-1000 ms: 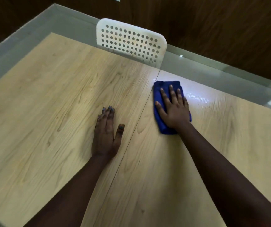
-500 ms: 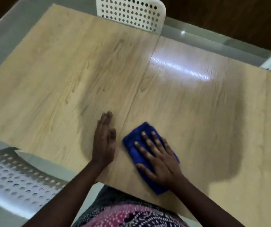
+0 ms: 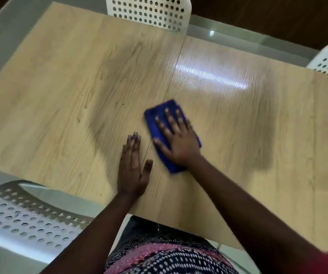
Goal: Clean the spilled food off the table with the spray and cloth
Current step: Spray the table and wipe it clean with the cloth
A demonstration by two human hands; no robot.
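a light wood-grain laminate table (image 3: 64,80) with a thin straight seam (image 3: 171,76) running from the far edge toward the near edge, a bright streak of reflected light (image 3: 210,77) to the right of that seam. directly on it lies a folded blue cloth (image 3: 155,123), just right of the seam, with the right hand (image 3: 179,141) pressed flat on top of it, fingers spread. the left hand (image 3: 132,169) rests flat on the bare wood just left of the seam, near the front edge, close beside the cloth but apart from it.
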